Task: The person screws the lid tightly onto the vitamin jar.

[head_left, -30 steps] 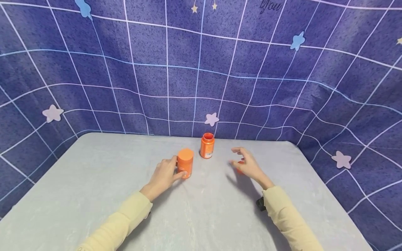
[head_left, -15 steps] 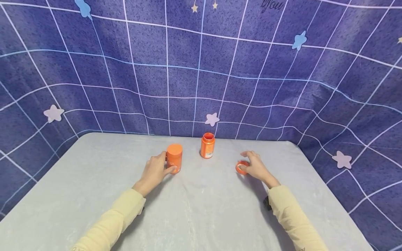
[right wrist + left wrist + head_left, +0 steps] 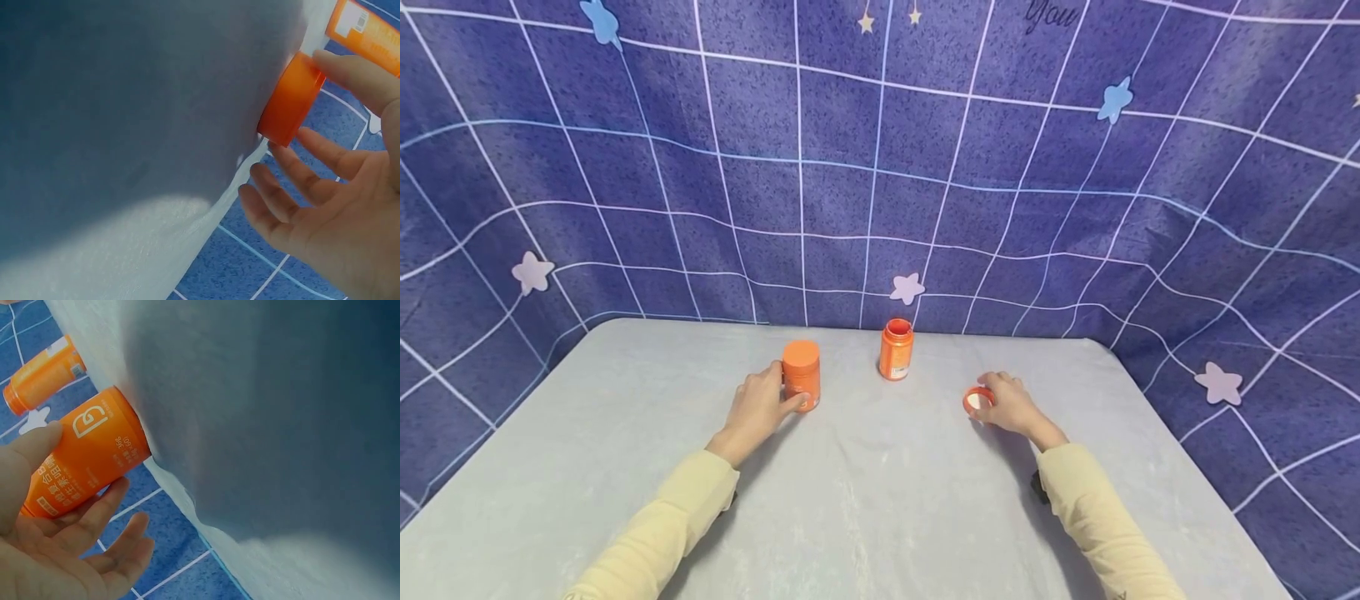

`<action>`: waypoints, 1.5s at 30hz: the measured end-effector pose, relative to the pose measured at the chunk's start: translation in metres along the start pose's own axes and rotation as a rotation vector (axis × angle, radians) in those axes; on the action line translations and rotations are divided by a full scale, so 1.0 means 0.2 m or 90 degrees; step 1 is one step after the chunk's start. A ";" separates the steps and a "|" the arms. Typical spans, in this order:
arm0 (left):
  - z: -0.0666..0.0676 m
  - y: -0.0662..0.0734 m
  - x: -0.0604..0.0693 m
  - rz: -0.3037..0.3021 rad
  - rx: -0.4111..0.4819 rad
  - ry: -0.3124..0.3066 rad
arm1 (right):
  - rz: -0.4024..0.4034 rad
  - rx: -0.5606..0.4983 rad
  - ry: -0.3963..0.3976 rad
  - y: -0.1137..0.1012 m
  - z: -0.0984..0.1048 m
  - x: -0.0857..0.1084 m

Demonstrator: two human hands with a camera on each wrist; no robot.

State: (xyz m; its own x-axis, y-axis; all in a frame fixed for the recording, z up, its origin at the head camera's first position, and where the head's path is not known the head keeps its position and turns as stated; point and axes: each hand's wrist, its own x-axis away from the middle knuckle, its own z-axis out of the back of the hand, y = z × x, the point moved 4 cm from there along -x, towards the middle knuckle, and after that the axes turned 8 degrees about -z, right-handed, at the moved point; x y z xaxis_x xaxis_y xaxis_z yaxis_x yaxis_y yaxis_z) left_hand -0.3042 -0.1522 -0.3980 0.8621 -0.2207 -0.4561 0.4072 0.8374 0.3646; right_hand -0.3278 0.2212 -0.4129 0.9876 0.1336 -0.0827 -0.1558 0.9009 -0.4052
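Observation:
With thumb and fingers round its side, my left hand (image 3: 757,405) holds an orange capped bottle (image 3: 802,375) upright at the table surface. White lettering on it shows in the left wrist view, where the bottle (image 3: 87,450) looks slanted. On the right, an orange lid (image 3: 978,402) lies with its white inside facing up. My right hand (image 3: 1017,408) has its thumb and fingers at opposite edges of this lid. Seen from the right wrist, the thumb touches the rim of the lid (image 3: 291,100), while the lower fingers stay loosely bent away from it.
Between the hands, farther back, stands an uncapped orange bottle (image 3: 896,350) with a barcode label. A grey cloth covers the table (image 3: 865,500). A blue curtain (image 3: 835,200) with white lines and stars hangs behind the table's far edge.
The capped bottle has moved left and slightly back with my left hand. My right hand has come down around the lid, whose white inside now shows. The uncapped bottle has stayed put.

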 end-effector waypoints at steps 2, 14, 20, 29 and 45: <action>0.00 0.00 0.00 0.004 0.002 -0.006 | -0.015 0.009 -0.012 0.00 -0.01 0.01; 0.03 0.00 0.01 0.028 0.004 -0.037 | -0.035 0.034 -0.025 0.00 -0.01 0.02; 0.06 0.03 -0.01 0.015 0.019 -0.015 | -0.037 0.031 -0.012 0.00 0.00 0.03; 0.12 0.12 -0.06 0.010 -0.027 0.010 | -0.033 -0.001 0.024 0.00 0.02 0.05; 0.07 0.39 -0.15 -0.094 -0.072 0.055 | 0.003 -0.056 0.112 -0.06 0.06 0.08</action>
State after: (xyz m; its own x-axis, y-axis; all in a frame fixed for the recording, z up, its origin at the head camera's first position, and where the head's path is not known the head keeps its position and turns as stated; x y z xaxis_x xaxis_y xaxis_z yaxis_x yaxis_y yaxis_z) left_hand -0.2936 -0.0883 -0.3445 0.7642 -0.3052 -0.5682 0.4868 0.8508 0.1977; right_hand -0.3092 0.2178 -0.3990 0.9694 0.0566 -0.2388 -0.1688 0.8599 -0.4817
